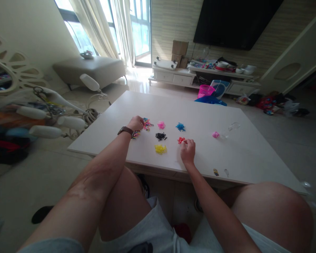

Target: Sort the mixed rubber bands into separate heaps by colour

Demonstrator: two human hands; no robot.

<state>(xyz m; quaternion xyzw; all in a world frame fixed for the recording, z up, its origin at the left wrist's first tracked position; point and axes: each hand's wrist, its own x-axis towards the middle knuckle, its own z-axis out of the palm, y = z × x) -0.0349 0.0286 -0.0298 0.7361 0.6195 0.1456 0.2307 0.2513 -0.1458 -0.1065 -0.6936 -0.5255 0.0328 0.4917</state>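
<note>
My left hand [136, 123], a brown watch on its wrist, reaches into a multicoloured pile [147, 124] of small slim pieces, too small to name exactly. Its fingertips are closed together at the pile's edge, and what they hold is hidden. Beside a red pile [180, 140], my right hand [188, 150] has its fingers curled in a pinch; whatever is in them is too small to tell. Single-colour piles lie between and beyond the hands: pink [161, 125], black [161, 136], yellow [160, 149] and blue [180, 127].
On the white table [205, 116] lie a pink object [215, 134], a clear container [234, 126], a small yellow figure [216, 172] and a clear piece [226, 172]. A lamp with several white shades [65, 122] stands by the left edge. A pink basket [205, 91] is behind the table.
</note>
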